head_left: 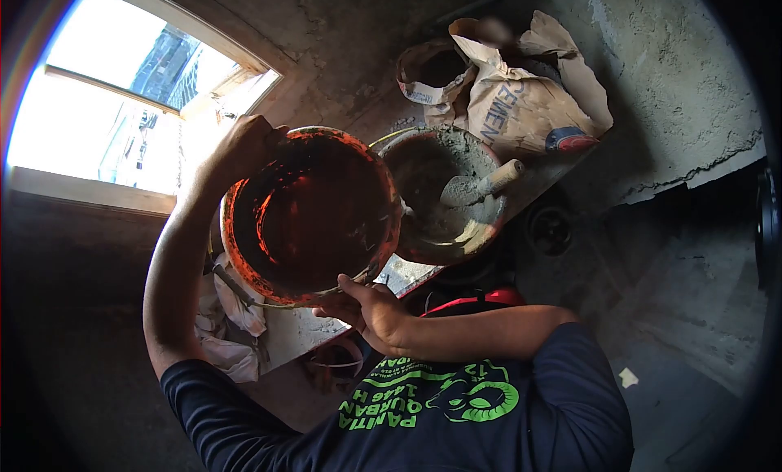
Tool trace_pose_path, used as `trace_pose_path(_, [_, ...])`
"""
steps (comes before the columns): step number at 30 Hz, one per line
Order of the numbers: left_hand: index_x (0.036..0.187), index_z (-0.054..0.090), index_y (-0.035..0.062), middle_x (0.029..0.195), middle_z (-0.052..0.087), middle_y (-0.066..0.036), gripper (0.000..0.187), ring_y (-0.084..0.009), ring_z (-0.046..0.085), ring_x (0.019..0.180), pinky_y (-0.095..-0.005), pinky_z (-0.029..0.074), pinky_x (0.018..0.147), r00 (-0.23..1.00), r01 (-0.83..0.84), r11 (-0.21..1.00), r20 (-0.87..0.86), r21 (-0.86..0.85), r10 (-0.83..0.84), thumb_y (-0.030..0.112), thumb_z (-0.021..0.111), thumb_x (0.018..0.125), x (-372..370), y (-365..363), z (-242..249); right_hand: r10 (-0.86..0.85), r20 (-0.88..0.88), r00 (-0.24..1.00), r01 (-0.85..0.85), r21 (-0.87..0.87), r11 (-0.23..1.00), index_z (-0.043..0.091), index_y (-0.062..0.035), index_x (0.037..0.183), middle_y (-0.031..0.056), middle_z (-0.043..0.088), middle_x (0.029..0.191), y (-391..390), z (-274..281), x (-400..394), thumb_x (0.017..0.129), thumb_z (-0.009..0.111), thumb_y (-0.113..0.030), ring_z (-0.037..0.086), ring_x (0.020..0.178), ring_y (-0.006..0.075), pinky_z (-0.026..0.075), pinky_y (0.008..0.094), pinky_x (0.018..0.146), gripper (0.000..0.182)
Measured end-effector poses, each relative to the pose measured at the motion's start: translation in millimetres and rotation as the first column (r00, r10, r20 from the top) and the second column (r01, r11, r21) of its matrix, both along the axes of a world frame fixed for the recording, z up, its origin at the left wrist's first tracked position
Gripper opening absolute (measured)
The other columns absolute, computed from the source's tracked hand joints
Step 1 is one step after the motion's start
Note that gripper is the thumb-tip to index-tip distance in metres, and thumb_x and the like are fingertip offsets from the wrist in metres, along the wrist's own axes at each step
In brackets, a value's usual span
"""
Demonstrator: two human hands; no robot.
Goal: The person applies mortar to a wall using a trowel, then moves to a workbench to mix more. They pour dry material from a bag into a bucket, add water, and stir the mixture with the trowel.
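An orange bucket, smeared dark inside, is tilted so that its mouth faces me. My left hand is closed over its far left rim. At the near rim, my right hand grips with the thumb on the edge and fingers beneath. The bucket's wire handle with its grip hangs at the lower left. Right beside it stands a second bucket coated with grey mortar. A trowel with a wooden handle lies in that one. The inside bottom of the orange bucket is too dark to make out.
An opened paper cement bag stands behind the mortar bucket, with a smaller torn bag beside it. Pale crumpled sacks lie at the lower left. A bright window is at left; a rough concrete wall is at right.
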State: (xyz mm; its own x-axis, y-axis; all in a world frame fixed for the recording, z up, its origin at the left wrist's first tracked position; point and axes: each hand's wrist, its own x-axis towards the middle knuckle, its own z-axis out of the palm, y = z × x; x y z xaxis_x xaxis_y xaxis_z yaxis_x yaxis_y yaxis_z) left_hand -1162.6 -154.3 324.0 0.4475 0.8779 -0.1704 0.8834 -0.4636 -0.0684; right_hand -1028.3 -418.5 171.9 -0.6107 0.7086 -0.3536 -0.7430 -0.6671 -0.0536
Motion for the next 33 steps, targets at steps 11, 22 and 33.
trace_pose_path(11, [0.074, 0.070, -0.0047, 0.054, 0.057, -0.020, 0.056, -0.0313, 0.059, 0.051, -0.0457, 0.048, 0.058, 1.000, 0.015, 1.000, 0.015, -0.020, -0.015, 0.041, 0.057, 0.103, 3, -1, -3, 0.000, 0.022, 1.000, 0.001, -0.047, 0.999, 0.064, 0.0033, 0.114, 0.0180, 0.072, 0.109, 1, -2, -4, 0.105, 0.054, -0.030, 0.070, 0.105, 0.0271, 0.053, 0.0357, 0.102, 0.036])
trace_pose_path(22, [0.075, 0.071, -0.0049, 0.062, 0.060, -0.023, 0.053, -0.0378, 0.062, 0.060, -0.0475, 0.049, 0.063, 0.999, 0.014, 1.000, -0.045, -0.012, -0.014, 0.038, 0.056, 0.103, -4, 3, -12, -0.056, 0.025, 0.998, 0.058, -0.069, 0.996, 0.062, 0.0079, 0.105, 0.0209, 0.072, 0.103, 2, -2, -12, 0.103, 0.057, -0.021, 0.073, 0.093, 0.0290, 0.061, 0.0381, 0.093, 0.030])
trace_pose_path(33, [0.091, 0.067, -0.0025, 0.071, 0.062, -0.025, 0.039, -0.0428, 0.062, 0.067, -0.0488, 0.047, 0.063, 0.973, -0.001, 0.994, 0.228, 0.107, -0.023, 0.030, 0.052, 0.105, -68, -16, -29, -0.077, 0.193, 0.978, 0.061, 0.087, 0.994, 0.059, 0.0045, 0.118, 0.0148, 0.068, 0.113, 17, -17, -28, 0.102, 0.056, -0.020, 0.068, 0.107, 0.0243, 0.056, 0.0361, 0.100, 0.029])
